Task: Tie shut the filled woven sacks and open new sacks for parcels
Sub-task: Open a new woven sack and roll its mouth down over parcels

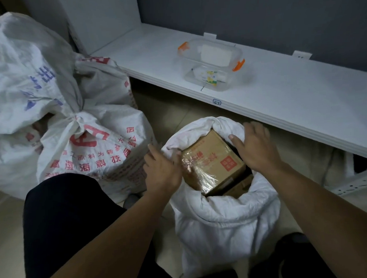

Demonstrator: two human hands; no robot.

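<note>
Below shelf [280, 89], white sack [223, 227] open round taped box [210, 158], left hand [162, 170] fingers [151, 149] pinching rim, right hand [255, 148] flat

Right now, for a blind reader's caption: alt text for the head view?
The left hand and right hand are at the rolled rim of an open white sack holding a taped cardboard box. A tied sack stands left; a clear container sits on the white shelf behind.
</note>
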